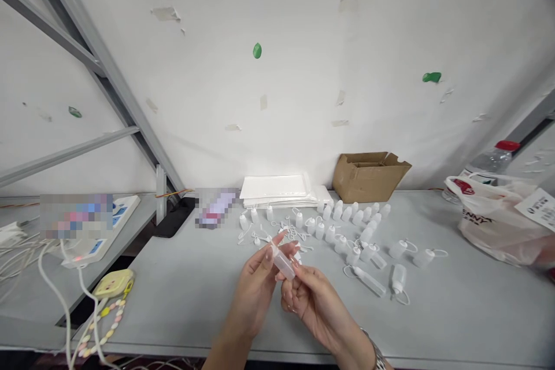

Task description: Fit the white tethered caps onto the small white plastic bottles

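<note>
Between my two hands is a small translucent squeeze bottle, tilted with its white top toward the upper left. The thumb and fingers of my left hand pinch the top end. My right hand grips the bottom end, its other fingers curled. Just behind my hands lies a loose pile of white caps with strap loops. Several similar bottles stand in rows to the right, some with looped caps. A few more, such as one bottle, lie on their sides nearer to me.
A cardboard box and a stack of white sheets stand against the wall. On the right are a plastic bag and a red-capped bottle. A power strip, cables and a yellow beaded-strap case occupy the left.
</note>
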`<action>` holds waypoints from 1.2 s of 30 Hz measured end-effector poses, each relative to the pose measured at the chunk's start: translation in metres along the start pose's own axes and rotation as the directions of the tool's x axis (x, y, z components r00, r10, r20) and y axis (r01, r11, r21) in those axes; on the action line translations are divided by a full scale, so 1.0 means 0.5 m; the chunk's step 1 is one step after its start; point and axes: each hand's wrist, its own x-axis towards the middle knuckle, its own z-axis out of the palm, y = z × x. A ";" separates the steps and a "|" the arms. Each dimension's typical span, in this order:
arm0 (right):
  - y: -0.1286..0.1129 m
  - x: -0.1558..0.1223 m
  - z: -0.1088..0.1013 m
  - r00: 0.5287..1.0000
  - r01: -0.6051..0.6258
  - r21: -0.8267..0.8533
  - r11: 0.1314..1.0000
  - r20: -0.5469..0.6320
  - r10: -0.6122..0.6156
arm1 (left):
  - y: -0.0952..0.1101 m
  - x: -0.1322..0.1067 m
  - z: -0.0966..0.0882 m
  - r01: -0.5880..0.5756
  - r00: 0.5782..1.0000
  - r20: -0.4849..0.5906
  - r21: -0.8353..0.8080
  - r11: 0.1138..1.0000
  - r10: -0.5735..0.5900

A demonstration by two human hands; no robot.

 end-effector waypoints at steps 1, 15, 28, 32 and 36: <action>0.002 0.001 -0.001 1.000 -0.008 0.014 1.000 -0.005 0.008 | -0.002 0.000 0.000 -0.013 1.000 -0.028 -0.001 1.000 0.013; 0.007 0.005 -0.014 0.988 0.114 -0.228 0.967 -0.077 -0.135 | -0.010 -0.002 0.004 -0.117 0.989 -0.056 0.240 0.964 0.134; 0.024 0.000 -0.018 0.976 0.178 -0.406 0.896 -0.040 -0.212 | 0.002 0.008 0.000 0.059 0.998 0.007 0.075 0.995 -0.059; 0.032 0.001 -0.021 0.963 0.230 -0.414 0.881 -0.036 -0.268 | -0.002 0.004 0.007 0.104 0.994 0.023 0.028 0.994 -0.105; 0.034 0.000 -0.019 0.965 0.229 -0.354 0.907 -0.036 -0.258 | -0.005 -0.003 0.012 0.121 0.991 0.053 -0.018 0.992 -0.120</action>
